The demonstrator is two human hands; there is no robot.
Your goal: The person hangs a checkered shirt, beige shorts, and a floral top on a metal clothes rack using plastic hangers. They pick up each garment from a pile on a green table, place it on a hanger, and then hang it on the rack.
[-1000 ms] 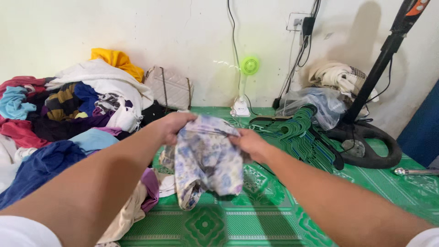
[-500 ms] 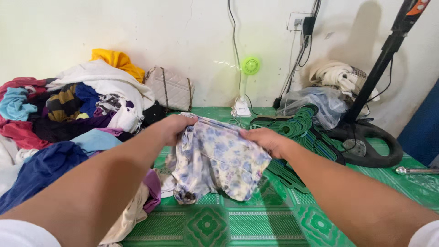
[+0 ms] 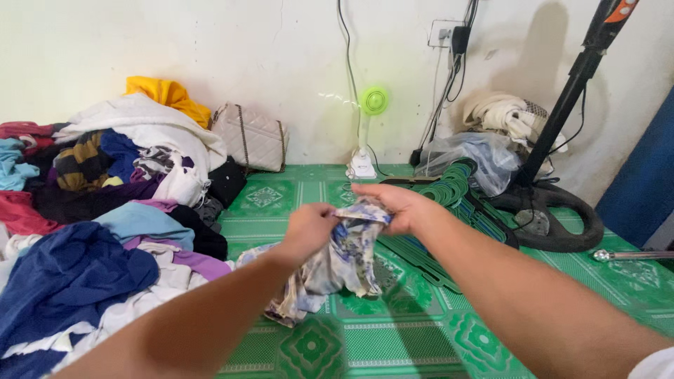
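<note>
A green patterned mat (image 3: pixel 393 351) covers the floor, running back to a pale wall (image 3: pixel 210 49). Along the left side sprawls a big heap of clothes (image 3: pixel 91 210): dark blue, white, purple, red and light blue pieces, with a yellow one (image 3: pixel 165 95) at the very top against the wall. On the right stands the black ring base of a stand (image 3: pixel 562 217), its pole rising out of view, and just beside it lies a stack of green hangers (image 3: pixel 449 193), with a clear plastic bag (image 3: pixel 477 154) and a cream bundle of cloth (image 3: pixel 509 116) behind. A quilted beige handbag (image 3: pixel 249 137) leans on the wall next to the heap. A small green fan (image 3: pixel 368 126) on a white foot stands in the middle by the wall, cables hanging above it.

Over the middle of the mat, both arms reach out holding a floral cloth (image 3: pixel 344 263), white with blue and grey print. The left hand (image 3: pixel 309 228) has its fingers closed tight on the cloth's upper edge. The right hand (image 3: pixel 393 207) pinches the same edge just beside it, fingers curled onto the fabric. The cloth hangs bunched below the hands, its lower end touching the mat.
</note>
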